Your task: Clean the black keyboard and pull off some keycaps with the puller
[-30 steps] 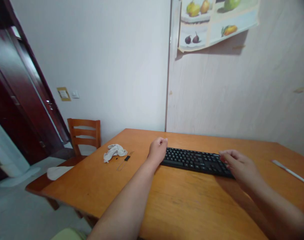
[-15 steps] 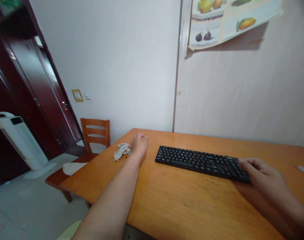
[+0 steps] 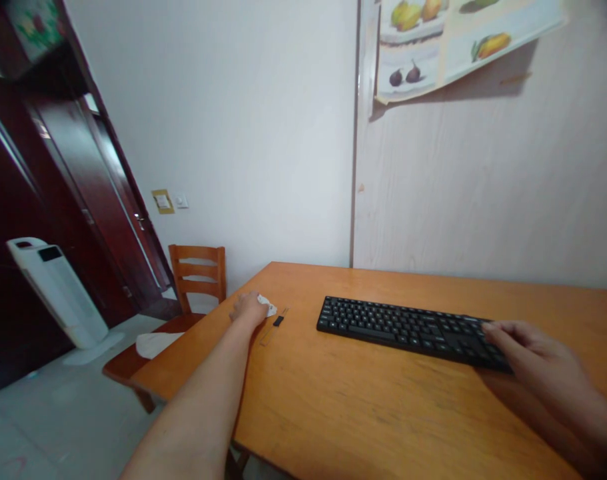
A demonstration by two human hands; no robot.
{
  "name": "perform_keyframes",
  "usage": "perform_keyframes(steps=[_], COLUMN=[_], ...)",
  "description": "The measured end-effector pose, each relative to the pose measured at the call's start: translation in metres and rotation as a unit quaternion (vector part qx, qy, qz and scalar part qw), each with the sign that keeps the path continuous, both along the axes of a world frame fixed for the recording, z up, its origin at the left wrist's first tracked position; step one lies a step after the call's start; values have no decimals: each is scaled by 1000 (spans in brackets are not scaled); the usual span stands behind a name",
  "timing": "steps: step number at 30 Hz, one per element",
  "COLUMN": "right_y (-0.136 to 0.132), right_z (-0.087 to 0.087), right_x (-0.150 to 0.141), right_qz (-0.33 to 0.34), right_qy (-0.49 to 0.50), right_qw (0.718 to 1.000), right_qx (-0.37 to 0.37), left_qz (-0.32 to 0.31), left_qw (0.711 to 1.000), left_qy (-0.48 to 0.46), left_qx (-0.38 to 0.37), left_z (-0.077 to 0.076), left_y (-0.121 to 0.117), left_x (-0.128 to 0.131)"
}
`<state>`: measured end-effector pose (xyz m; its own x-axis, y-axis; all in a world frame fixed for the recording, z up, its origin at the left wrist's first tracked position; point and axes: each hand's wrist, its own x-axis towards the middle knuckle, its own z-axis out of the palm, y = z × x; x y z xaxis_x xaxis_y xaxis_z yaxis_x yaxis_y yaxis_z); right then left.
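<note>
My left hand (image 3: pixel 248 310) rests on a crumpled whitish cloth (image 3: pixel 268 305) at the table's left side. Its fingers curl over the cloth and hide most of it. Just right of that hand lies a small black oblong piece (image 3: pixel 278 321) with thin wire-like lines at both ends. A black keyboard (image 3: pixel 408 330) lies across the middle of the table. Over the keyboard's right end, my right hand (image 3: pixel 536 350) has thumb and fingers pressed together. Whatever is in that pinch, if anything, cannot be made out.
The wooden table (image 3: pixel 363 413) meets the wall at the back. Beyond its left edge stands a wooden chair (image 3: pixel 198 270) with a pale cloth (image 3: pixel 156 345) on its seat. A white upright appliance (image 3: pixel 58 293) stands on the floor at left.
My left hand has moved left from the keyboard's left end and come down onto the cloth. My right hand stays by the keyboard's right end. The view has swung left.
</note>
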<state>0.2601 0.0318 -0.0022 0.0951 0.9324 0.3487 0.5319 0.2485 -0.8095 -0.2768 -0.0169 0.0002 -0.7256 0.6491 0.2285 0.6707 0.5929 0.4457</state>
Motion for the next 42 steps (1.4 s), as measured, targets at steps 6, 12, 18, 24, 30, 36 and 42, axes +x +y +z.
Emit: perform_keyframes(steps=[6, 12, 18, 24, 30, 36, 42], right_y=[5, -5, -31, -61, -73, -74, -74], right_z=[-13, -7, 5, 8, -11, -1, 7], right_x=[5, -6, -34, -58, -72, -75, -75], right_qz=[14, 37, 103, 186, 296, 313, 310], right_qy=[12, 37, 73, 149, 162, 158, 267], right_qw=[1000, 998, 991, 971, 940, 933, 904], right_qx=[8, 27, 42, -10, -47, -78, -122], left_qz=[-29, -89, -279, -446, -466, -475, -495], left_qw=[998, 977, 918, 773, 710, 658, 652], left_qy=[4, -11, -137, -417, -510, -572, -559], left_qx=[58, 193, 244, 173, 138, 117, 132], left_z=[4, 40, 60, 42, 21, 18, 20], left_y=[-3, 4, 8, -27, -42, -47, -51], left_x=[-2, 35, 152, 263, 291, 281, 281])
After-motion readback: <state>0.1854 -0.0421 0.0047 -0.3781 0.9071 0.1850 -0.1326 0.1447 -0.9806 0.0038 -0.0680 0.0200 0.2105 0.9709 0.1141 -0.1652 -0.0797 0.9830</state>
